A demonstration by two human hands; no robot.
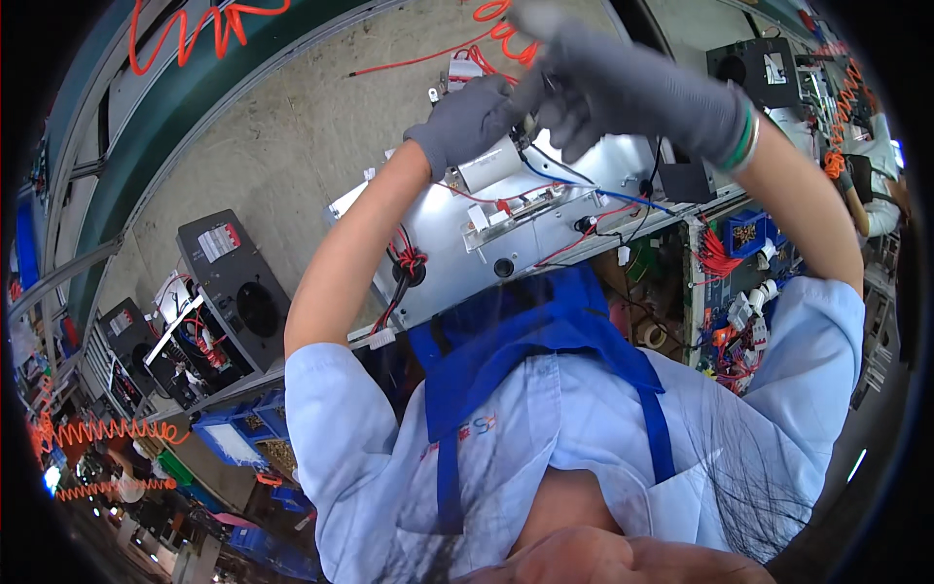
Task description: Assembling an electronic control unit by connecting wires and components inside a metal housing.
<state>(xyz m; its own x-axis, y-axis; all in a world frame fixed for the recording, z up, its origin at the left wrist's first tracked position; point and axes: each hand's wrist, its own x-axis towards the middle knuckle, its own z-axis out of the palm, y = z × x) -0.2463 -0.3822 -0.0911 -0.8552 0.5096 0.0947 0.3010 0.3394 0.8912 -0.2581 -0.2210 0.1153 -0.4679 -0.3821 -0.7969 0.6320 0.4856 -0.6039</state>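
Observation:
Both hands wear grey gloves and meet above a silver metal panel [448, 263] fitted with wires and parts. My left hand [469, 122] has its fingers closed beside the top of a pale cylinder [489, 164]; what they grip is hidden. Just right of it, my right hand [608, 92] is curled, with a blurred grey end above it. I cannot make out what it holds. A blue wire [623, 198] and black wires run from near the cylinder to the right. Closer to me, red and black wires [409, 265] pass through a hole in the panel.
Black-cased units [233, 282] with round fans stand at left on the bench [282, 156]. Orange coiled hoses [501, 34] hang at the far side. Blue bins [744, 234] of small parts sit at right, near red wires [718, 261]. Another person [880, 180] is at far right.

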